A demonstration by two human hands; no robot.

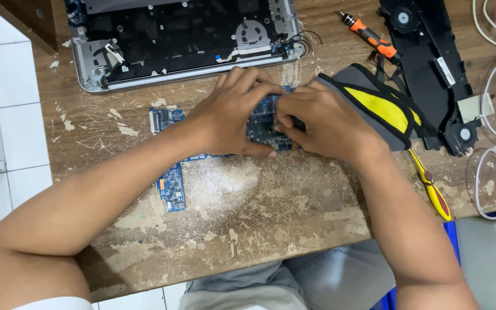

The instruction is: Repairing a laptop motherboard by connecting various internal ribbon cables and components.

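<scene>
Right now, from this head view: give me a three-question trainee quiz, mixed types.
1. True or false: both hands rest on the blue circuit board.
2. Which tool lies beside the right forearm, near the table edge?
A. orange screwdriver
B. yellow screwdriver
C. pliers
3. Fill in: the opened laptop base lies ___ the hands, at the table's far side.

Key:
1. True. The left hand and right hand both press on it.
2. B, the yellow screwdriver. The orange screwdriver lies farther off, by the black fan panel.
3. beyond
</scene>
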